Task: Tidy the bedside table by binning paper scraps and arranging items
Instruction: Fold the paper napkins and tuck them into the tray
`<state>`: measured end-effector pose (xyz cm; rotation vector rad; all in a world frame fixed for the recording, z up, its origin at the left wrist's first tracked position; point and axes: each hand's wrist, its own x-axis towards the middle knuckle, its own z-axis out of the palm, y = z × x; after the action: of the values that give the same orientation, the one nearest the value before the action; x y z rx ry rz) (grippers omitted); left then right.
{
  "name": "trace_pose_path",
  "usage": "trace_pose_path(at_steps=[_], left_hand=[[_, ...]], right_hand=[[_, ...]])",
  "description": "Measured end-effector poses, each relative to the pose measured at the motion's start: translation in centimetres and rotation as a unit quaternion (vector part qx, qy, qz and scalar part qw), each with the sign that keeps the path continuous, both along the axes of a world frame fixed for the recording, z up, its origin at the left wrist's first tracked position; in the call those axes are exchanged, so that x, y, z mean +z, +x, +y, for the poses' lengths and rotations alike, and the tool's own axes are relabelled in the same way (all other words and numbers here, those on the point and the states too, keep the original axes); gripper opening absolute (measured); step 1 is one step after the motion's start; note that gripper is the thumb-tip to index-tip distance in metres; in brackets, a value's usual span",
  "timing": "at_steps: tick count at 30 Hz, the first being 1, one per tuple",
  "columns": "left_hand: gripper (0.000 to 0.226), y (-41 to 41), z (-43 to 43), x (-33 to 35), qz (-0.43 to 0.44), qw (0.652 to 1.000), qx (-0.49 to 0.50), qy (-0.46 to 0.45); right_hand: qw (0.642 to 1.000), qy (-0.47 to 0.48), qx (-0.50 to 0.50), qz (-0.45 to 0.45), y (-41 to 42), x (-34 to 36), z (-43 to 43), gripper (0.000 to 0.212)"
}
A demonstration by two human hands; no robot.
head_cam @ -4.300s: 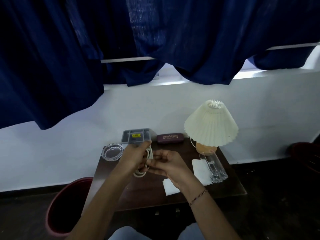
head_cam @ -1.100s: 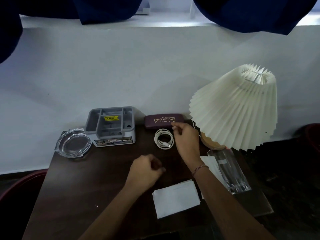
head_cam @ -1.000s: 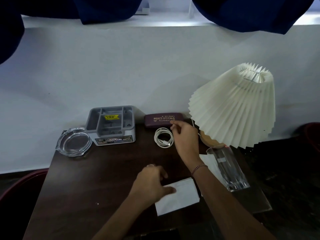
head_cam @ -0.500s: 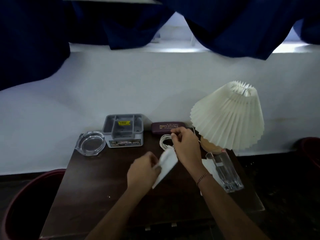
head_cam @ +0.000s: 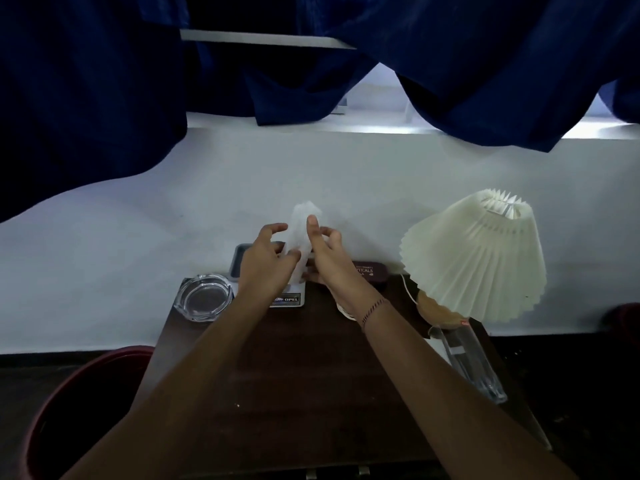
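A white paper scrap is held upright above the back of the dark wooden bedside table, blurred by motion. My left hand and my right hand both pinch it from either side. Behind my hands stand a grey organiser tray and a maroon spectacle case. A coiled white cable peeks out under my right wrist. A second white paper lies beside the glass, mostly hidden by my right forearm.
A clear glass ashtray sits at the table's back left corner. A pleated cream lamp and a tall clear glass stand on the right. A dark red bin is on the floor to the left.
The coiled cable was set down by the spectacle case. My left hand picked the paper off the table, and both hands have raised it in front of the wall.
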<state>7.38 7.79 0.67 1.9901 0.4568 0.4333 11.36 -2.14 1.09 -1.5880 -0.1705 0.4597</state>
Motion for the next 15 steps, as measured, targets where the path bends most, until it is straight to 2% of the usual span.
trace_pose_path(at_steps=[2,4,6,8,12,15], left_hand=[[0.043,0.8,0.4,-0.1,0.006,0.999,-0.013,0.04],[0.033,1.6,0.7,-0.3,0.012,0.995,0.021,0.098],[0.021,2.4,1.1,-0.7,0.007,0.986,0.095,0.136],[0.015,3.0,1.5,-1.0,0.006,0.982,0.136,0.132],[0.012,4.4,1.9,-1.8,0.005,0.989,0.121,0.088],[0.014,5.2,1.6,-2.2,0.01,0.995,0.081,0.053]], right_hand=[[0.999,-0.028,0.011,-0.017,1.0,-0.1,0.6,0.068],[0.996,-0.075,0.012,-0.052,1.9,-0.1,1.0,0.068],[0.975,-0.168,-0.038,-0.139,3.1,-0.4,1.4,0.061],[0.958,-0.21,-0.1,-0.166,4.2,-0.7,1.7,0.057],[0.996,-0.058,-0.072,-0.013,5.0,-0.6,2.3,0.058],[0.998,-0.047,-0.048,0.012,5.5,-0.4,2.5,0.057]])
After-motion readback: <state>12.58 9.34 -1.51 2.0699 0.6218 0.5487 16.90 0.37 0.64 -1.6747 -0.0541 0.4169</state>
